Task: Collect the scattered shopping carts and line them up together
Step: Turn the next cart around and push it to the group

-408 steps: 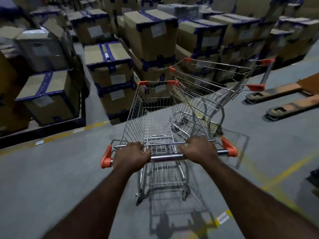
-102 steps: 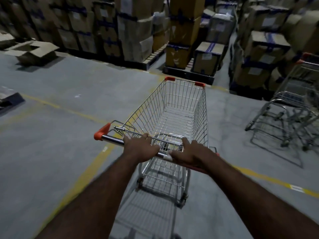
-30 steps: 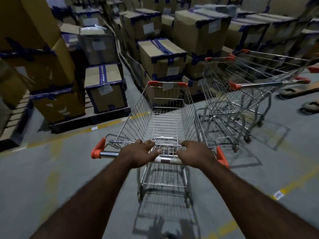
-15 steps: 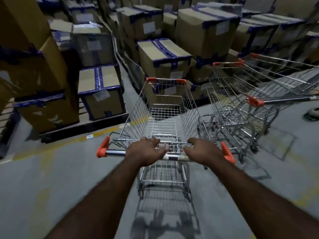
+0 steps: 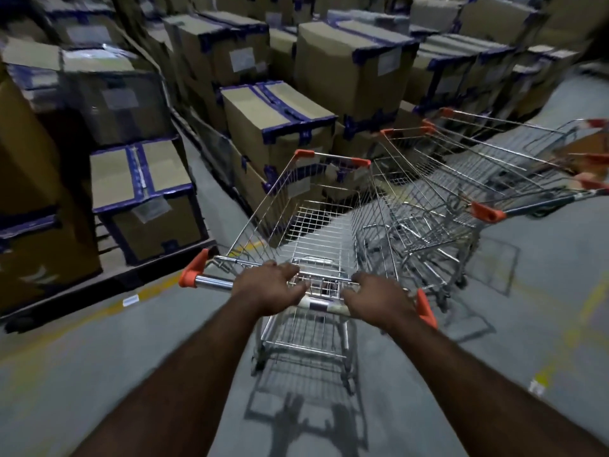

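An empty wire shopping cart (image 5: 316,225) with orange corner caps stands straight in front of me. My left hand (image 5: 268,290) and my right hand (image 5: 379,300) both grip its chrome handle bar (image 5: 214,282), left of middle and right of middle. Close on the right stand two more wire carts (image 5: 438,192), nested side by side and angled to the right. The front right corner of my cart is beside their nearest basket; whether they touch I cannot tell.
Stacks of taped cardboard boxes (image 5: 273,120) on pallets (image 5: 108,285) fill the space ahead and to the left. A yellow floor line (image 5: 108,308) runs along the pallet edge. Grey concrete floor (image 5: 66,390) lies around me. Another yellow line (image 5: 560,351) curves at right.
The cart has rolled forward toward the boxes and drawn closer alongside the two parked carts on the right. Both hands keep their grip on the handle.
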